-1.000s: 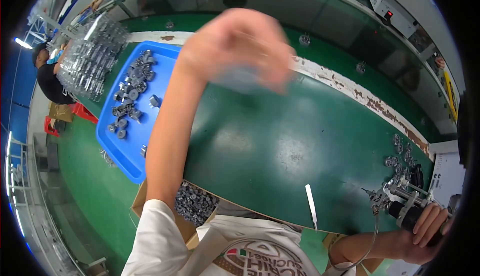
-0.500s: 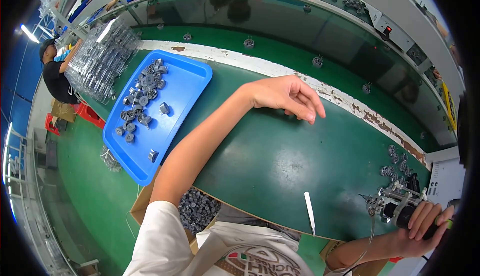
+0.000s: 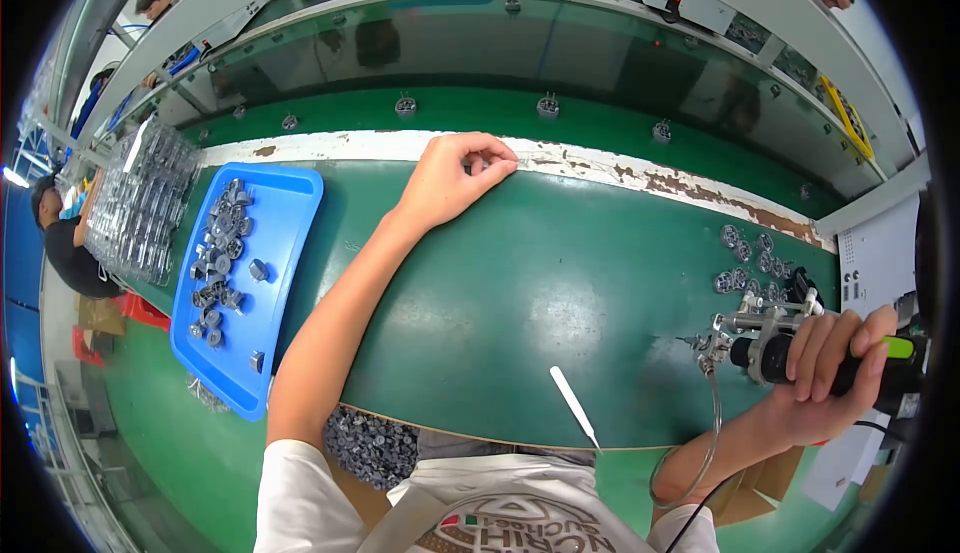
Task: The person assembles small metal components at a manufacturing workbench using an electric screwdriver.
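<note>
My left hand (image 3: 458, 181) rests at the white ledge along the far side of the green table. Its fingers are curled, thumb and forefinger tips meeting, and nothing shows between them. At the right, my right hand (image 3: 835, 358) is wrapped round a black and green soldering iron (image 3: 768, 357). A metal bracket and a thin tube are fixed to it, and its pointed tip faces left over the table. Beyond it lies a cluster of small round grey parts (image 3: 740, 280). White tweezers (image 3: 570, 398) lie at the near table edge.
A blue tray (image 3: 292, 253) with several grey parts stands at the left, beside stacked clear plastic trays (image 3: 140, 203). Past the ledge, spaced round parts sit on a green conveyor (image 3: 470, 108). A box of grey pieces (image 3: 370, 448) is below the table. A white machine (image 3: 880, 258) stands right.
The view has turned, shifting the tray leftward. My left hand has drawn its fingertips together at the ledge, where they hung loosely before. My right hand keeps its hold on the soldering iron.
</note>
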A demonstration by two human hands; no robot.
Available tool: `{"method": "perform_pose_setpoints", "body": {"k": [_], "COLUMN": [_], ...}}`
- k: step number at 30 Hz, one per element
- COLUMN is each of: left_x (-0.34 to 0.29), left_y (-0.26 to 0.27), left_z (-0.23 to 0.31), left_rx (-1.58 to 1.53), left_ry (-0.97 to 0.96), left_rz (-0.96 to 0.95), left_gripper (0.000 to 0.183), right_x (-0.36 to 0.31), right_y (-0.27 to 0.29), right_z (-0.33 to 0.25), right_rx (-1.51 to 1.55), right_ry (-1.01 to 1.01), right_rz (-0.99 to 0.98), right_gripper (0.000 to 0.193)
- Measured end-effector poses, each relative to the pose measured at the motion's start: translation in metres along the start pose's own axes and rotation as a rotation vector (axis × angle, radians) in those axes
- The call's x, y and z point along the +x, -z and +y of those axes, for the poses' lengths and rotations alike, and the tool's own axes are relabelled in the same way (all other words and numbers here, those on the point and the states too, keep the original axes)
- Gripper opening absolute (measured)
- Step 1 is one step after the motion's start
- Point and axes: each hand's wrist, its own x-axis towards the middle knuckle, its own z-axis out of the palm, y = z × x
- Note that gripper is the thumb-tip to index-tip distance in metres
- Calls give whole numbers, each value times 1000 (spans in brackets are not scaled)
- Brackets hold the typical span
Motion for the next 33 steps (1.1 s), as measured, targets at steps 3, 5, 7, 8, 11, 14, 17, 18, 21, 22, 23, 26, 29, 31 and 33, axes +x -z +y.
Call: {"method": "perform_pose_setpoints", "body": {"k": [3, 5, 7, 8, 11, 14, 17, 18, 21, 22, 23, 26, 29, 31, 33], "left_x": [-6, -13, -17, -20, -34, -59, -102, -120, -179, -197, -214, -264, -300, -298, -294], "left_y": [-5, -3, -9, -11, -9, 5, 26, 38, 92, 117, 146, 244, 308, 300, 290], "left_z": [-1, 2, 3, 4, 7, 18, 47, 58, 62, 60, 53, 7, -68, -81, -87], "left_rx": [101, 227, 259, 279, 359, 406, 406, 362, 500, 523, 532, 907, 1046, 781, 798], "left_ry": [-72, -238, -337, -361, -378, -350, -340, -336, -269, -230, -105, 148, 641, 822, 699], "left_rz": [58, 88, 147, 180, 223, 212, 302, 346, 531, 602, 659, 879, 940, 936, 924], "left_gripper": [11, 11, 14, 14, 14, 14, 16, 19, 21, 18, 17, 18, 29, 34, 36], "right_x": [-1, -3, -3, -2, -3, 0, 3, 4, 7, 8, 8, 10, 12, 13, 13], "right_y": [1, 2, 4, 6, 14, 12, 8, 7, 7, 5, 3, -2, 0, -2, -4], "right_z": [3, 9, 10, 11, 15, 16, 21, 20, 21, 21, 22, 24, 25, 28, 29], "right_rx": [-3, -38, -13, -5, 25, 26, 3, 14, -44, -62, -81, -58, -45, -53, -90], "right_ry": [-3, -16, -24, -34, -58, -28, -45, -32, -38, -47, -56, -72, -79, -69, -80], "right_rz": [16, 104, 92, 118, 113, 93, 124, 108, 109, 131, 155, 151, 143, 134, 166], "right_gripper": [25, 25, 24, 24, 22, 22, 20, 20, 17, 16, 14, 16, 17, 17, 18]}}
